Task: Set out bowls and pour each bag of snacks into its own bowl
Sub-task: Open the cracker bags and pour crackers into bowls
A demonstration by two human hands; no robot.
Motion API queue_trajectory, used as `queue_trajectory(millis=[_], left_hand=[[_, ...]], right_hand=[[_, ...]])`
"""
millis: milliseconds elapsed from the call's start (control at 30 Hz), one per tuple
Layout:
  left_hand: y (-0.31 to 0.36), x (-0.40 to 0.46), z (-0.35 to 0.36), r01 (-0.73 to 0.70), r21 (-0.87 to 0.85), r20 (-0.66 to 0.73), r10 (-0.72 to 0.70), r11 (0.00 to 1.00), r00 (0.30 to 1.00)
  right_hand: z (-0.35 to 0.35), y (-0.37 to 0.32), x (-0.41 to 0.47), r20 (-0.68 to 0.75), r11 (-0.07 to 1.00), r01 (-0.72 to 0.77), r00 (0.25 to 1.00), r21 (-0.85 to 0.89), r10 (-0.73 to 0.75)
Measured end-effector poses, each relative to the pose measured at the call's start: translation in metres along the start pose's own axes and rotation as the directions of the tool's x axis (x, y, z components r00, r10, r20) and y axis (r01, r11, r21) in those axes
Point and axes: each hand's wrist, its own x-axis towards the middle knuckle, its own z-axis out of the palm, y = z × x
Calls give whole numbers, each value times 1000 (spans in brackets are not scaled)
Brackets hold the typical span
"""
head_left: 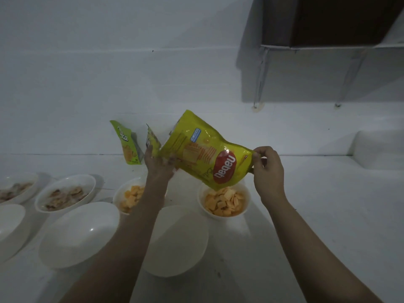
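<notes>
A yellow-green snack bag [196, 149] with a red oval logo hangs upside down above a white bowl [223, 216] full of orange crackers. My left hand [158, 164] holds the bag's left side, fingers against it. My right hand [265, 165] pinches the bag's right corner. Another white bowl [119, 194] with orange crackers sits behind my left forearm. Two white bowls [65, 191] [15, 189] at the left hold brownish snacks. Three white bowls [78, 235] [181, 241] [8, 226] in the front row hold nothing.
Two green snack bags [126, 143] [153, 138] stand against the white wall behind the bowls. The white counter [328, 215] runs to the right, with a raised white ledge [376, 147] at its far right. A dark shelf [328, 22] hangs high on the wall.
</notes>
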Motion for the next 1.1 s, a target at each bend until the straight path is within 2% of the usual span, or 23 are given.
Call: queue_trajectory(millis=[100, 200, 433, 567, 900, 1000, 1100], left_hand=[[-22, -6, 5, 124, 46, 167, -130, 991, 977], [-29, -9, 18, 180, 29, 311, -180, 983, 933], [-20, -7, 46, 156, -84, 346, -118, 984, 931], [-16, -2, 49, 138, -47, 402, -108, 989, 910], [-2, 11, 50, 16, -55, 396, 8, 998, 918], [-1, 10, 52, 20, -55, 396, 3, 998, 918], [-1, 10, 51, 10, -55, 431, 15, 998, 902]], right_hand=[[-7, 5, -5, -17, 987, -118, 993, 111, 121], [-8, 5, -15, 18, 940, -234, 971, 249, 237], [-10, 22, -25, 108, 884, -348, 938, 313, 331], [-11, 27, -23, 113, 868, -392, 920, 304, 376], [-13, 34, -35, 93, 872, -422, 906, 246, 412], [-20, 25, -34, 95, 952, -306, 948, 9, 303], [-26, 3, -25, 125, 983, -184, 976, 22, 180]])
